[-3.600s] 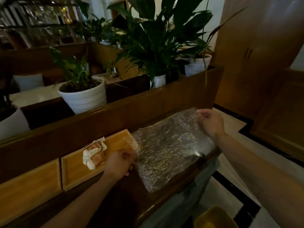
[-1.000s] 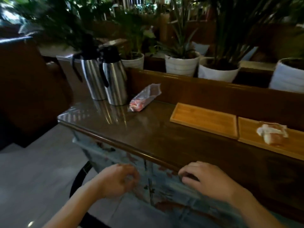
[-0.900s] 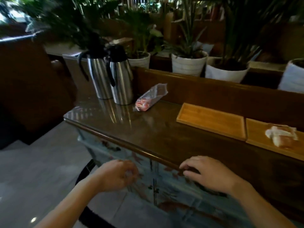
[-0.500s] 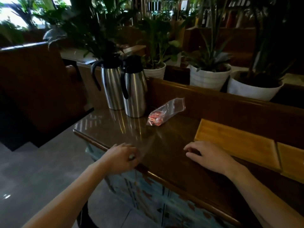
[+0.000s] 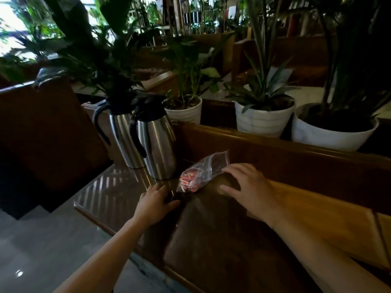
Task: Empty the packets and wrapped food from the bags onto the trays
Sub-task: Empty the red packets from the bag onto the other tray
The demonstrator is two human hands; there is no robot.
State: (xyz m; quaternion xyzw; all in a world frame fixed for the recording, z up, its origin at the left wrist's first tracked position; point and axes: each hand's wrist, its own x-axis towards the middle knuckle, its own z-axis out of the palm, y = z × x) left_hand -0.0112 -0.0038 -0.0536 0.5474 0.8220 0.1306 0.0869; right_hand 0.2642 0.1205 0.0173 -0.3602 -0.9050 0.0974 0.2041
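left hand [image 5: 156,205] palm down, fingers loosely curled, right hand [image 5: 250,192] spread flat, both forearms extended forward

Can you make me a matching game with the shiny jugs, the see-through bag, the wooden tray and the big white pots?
Things:
1. two shiny steel jugs with black handles
2. clear plastic bag of small red packets
3. flat light wooden tray
4. round white plant pots

Places:
A. up on the ledge
B. under the right forearm
C. between the jugs and the right hand
D. at the table's far left

Pairs: 1-D, 2-C, 3-B, 4-A
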